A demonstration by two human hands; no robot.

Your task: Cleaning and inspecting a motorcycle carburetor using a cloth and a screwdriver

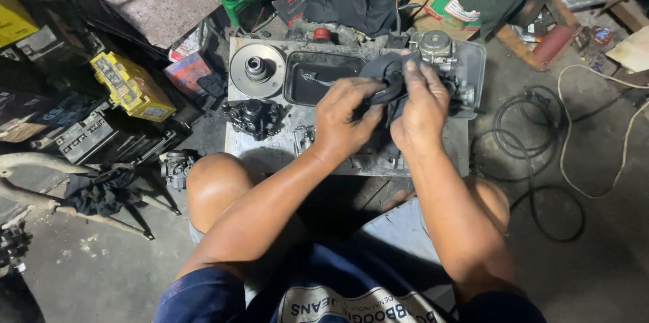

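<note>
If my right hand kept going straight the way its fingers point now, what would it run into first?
Probably the grey carburettor on the metal tray. The right hand, gripping a dark cloth, points up and away towards it, though depth is hard to judge from this single view.

— What does the dark rag (387,80) look like?
— Soft, matt cloth, grimy.
— And the round disc (257,69)?
— Bare metal, smooth with a dull sheen.
— The low table (270,151)?
— Scuffed, stained grey metal. The tray (323,77) on it is dark and slightly glossy.
</note>
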